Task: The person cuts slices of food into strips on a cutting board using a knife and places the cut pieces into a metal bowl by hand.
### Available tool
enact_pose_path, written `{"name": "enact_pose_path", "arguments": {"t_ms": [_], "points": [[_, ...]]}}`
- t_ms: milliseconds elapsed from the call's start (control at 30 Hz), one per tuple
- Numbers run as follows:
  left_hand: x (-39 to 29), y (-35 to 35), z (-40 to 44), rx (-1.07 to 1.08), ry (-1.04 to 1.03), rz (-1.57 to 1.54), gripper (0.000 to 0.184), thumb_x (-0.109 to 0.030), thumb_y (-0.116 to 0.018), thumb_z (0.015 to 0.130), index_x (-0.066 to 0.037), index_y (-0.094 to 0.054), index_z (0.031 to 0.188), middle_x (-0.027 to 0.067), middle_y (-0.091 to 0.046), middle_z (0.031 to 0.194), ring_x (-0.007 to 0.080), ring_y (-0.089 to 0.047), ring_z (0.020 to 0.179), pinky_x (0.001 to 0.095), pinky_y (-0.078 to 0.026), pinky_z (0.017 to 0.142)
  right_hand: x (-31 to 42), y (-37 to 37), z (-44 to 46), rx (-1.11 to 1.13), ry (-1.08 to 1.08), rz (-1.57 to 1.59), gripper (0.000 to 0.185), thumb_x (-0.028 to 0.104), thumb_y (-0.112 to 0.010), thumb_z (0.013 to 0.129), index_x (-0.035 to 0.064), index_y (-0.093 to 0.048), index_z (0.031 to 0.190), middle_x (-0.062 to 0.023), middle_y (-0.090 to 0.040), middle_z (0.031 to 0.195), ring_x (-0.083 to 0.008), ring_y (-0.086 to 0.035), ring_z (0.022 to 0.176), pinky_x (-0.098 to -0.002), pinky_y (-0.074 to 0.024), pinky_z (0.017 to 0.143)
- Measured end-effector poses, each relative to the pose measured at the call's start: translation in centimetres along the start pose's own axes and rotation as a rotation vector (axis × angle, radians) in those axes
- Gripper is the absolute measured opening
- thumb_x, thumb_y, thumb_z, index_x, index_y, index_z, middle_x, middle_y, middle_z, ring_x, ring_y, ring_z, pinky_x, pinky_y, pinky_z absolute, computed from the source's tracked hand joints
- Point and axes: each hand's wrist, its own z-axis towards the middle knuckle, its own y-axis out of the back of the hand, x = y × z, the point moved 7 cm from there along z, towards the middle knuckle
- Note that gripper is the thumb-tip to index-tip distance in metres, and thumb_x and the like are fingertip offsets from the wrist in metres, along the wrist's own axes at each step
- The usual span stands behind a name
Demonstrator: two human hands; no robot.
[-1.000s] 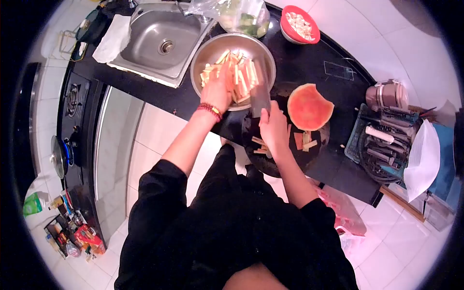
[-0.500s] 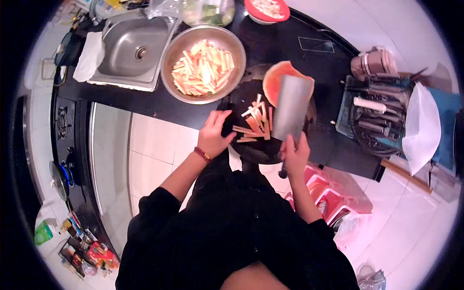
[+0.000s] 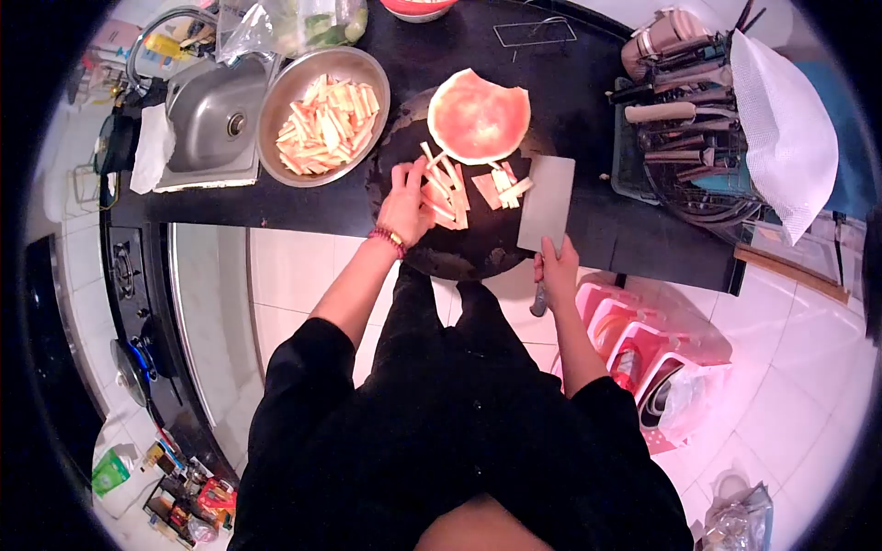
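On the round dark cutting board, my left hand rests against a pile of cut strips, its fingers partly hidden; whether it grips any is unclear. My right hand is closed round the handle of a cleaver, its wide blade flat over the board's right edge. Between the hands lies a smaller group of strips. A large pale-rimmed reddish piece, like melon rind, with a notch at its top, sits at the back of the board. A steel bowl left of the board holds many strips.
A sink with a white cloth is at the left. Behind the bowl lies a plastic bag of green produce. A red-rimmed bowl stands at the back, a utensil rack at the right, pink baskets below.
My left hand has moved from the bowl to the strips on the board. The cleaver has gone from beside the bowl to the board's right side, uncovering the rind. The view has shifted.
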Motion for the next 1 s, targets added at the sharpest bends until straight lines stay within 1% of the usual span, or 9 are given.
{"name": "enact_pose_path", "arguments": {"t_ms": [67,200,233,433,567,733,800,900,1000], "points": [[-1.0,-0.5,0.4,-0.030,-0.051,0.112,0.097,0.005,-0.075,0.062,-0.011,-0.033,0.147,0.0193,-0.039,0.135,0.0444,-0.058,0.111,0.0467,-0.054,0.093,0.1,-1.3,0.5,0.057,0.016,-0.018,0.018,0.021,-0.057,0.101,0.0052,-0.057,0.110,-0.0008,-0.052,0.061,-0.0075,-0.044,0.041,-0.0236,-0.0360,0.038],[-1.9,-2.1,0.2,0.062,-0.048,0.060,0.105,0.006,-0.076,0.059,-0.016,-0.029,0.150,0.0199,-0.038,0.135,0.0453,-0.057,0.111,0.0460,-0.054,0.094,-0.3,-4.4,0.6,0.168,0.043,-0.129,0.019,0.022,-0.057,0.101,0.0050,-0.058,0.110,-0.0008,-0.052,0.058,-0.0079,-0.043,0.040,-0.0251,-0.0365,0.037],[-2.7,-2.4,-0.3,0.011,-0.106,0.047,0.105,0.008,-0.074,0.060,-0.017,-0.028,0.151,0.0195,-0.038,0.134,0.0446,-0.058,0.110,0.0462,-0.054,0.094,-0.2,-5.2,0.1,0.177,0.024,-0.155,0.019,0.022,-0.058,0.100,0.0051,-0.058,0.108,-0.0009,-0.053,0.058,-0.0079,-0.044,0.040,-0.0255,-0.0364,0.037],[-3.7,-3.4,-0.9,0.068,0.020,-0.053,0.103,0.010,-0.069,0.065,-0.018,-0.026,0.154,0.0198,-0.039,0.132,0.0434,-0.060,0.106,0.0463,-0.055,0.090,-0.1,-8.6,-1.9,0.266,-0.005,-0.097,0.016,0.020,-0.058,0.100,0.0046,-0.057,0.104,-0.0010,-0.053,0.060,-0.0078,-0.044,0.040,-0.0249,-0.0358,0.037],[-3.7,-3.9,-1.1,0.015,-0.084,-0.070,0.099,0.004,-0.071,0.070,-0.020,-0.025,0.154,0.0201,-0.040,0.132,0.0435,-0.063,0.097,0.0469,-0.056,0.083,-0.2,-8.7,-2.0,0.271,0.017,-0.136,0.015,0.019,-0.058,0.100,0.0041,-0.058,0.100,-0.0011,-0.053,0.058,-0.0084,-0.047,0.041,-0.0260,-0.0375,0.038],[-4.0,-3.6,-1.8,0.002,-0.041,-0.090,0.099,0.005,-0.073,0.069,-0.019,-0.028,0.154,0.0197,-0.041,0.130,0.0432,-0.062,0.100,0.0459,-0.056,0.084,0.4,-8.5,-2.7,0.284,-0.022,-0.085,0.014,0.019,-0.057,0.101,0.0052,-0.057,0.102,0.0000,-0.051,0.060,-0.0068,-0.042,0.041,-0.0236,-0.0336,0.037],[-4.5,-3.5,-2.4,0.005,-0.046,-0.134,0.100,0.007,-0.073,0.068,-0.018,-0.028,0.153,0.0196,-0.041,0.130,0.0431,-0.062,0.101,0.0457,-0.056,0.085,0.4,-8.1,-3.1,0.282,-0.045,-0.101,0.015,0.019,-0.058,0.100,0.0035,-0.058,0.101,-0.0016,-0.053,0.059,-0.0086,-0.047,0.042,-0.0255,-0.0375,0.038],[-5.1,-3.6,-3.5,0.013,-0.036,-0.173,0.100,0.011,-0.072,0.067,-0.015,-0.028,0.153,0.0197,-0.042,0.129,0.0428,-0.061,0.105,0.0445,-0.055,0.089,-0.3,-7.3,-3.7,0.298,-0.038,-0.118,0.015,0.019,-0.058,0.100,0.0038,-0.058,0.101,-0.0018,-0.053,0.060,-0.0088,-0.047,0.042,-0.0254,-0.0376,0.038],[-5.8,-3.7,-4.6,-0.027,-0.121,-0.212,0.099,0.012,-0.071,0.067,-0.013,-0.029,0.153,0.0206,-0.043,0.128,0.0433,-0.058,0.110,0.0426,-0.053,0.092,-0.2,-6.6,-4.5,0.309,-0.037,-0.158,0.017,0.020,-0.058,0.100,0.0036,-0.058,0.101,-0.0022,-0.053,0.060,-0.0091,-0.047,0.042,-0.0255,-0.0377,0.038]]}}
